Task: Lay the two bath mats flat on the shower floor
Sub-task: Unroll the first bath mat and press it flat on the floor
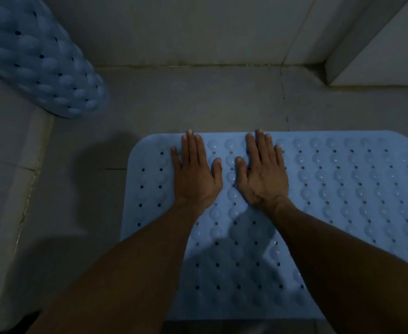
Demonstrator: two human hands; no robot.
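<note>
Grey shower floor (198, 97): blue bath mat (343, 189) flat under left hand (194, 179), right hand (262, 179); fingers straight, pressing.

One bath mat (318, 201) is spread flat on the shower floor (186, 100), near the viewer. The left hand (194, 172) and right hand (262, 172) are laid palm-down side by side on its far edge (thumbs inward, apart). The second mat (36, 56) is seen far left, draped over a ledge (5, 153).
</note>
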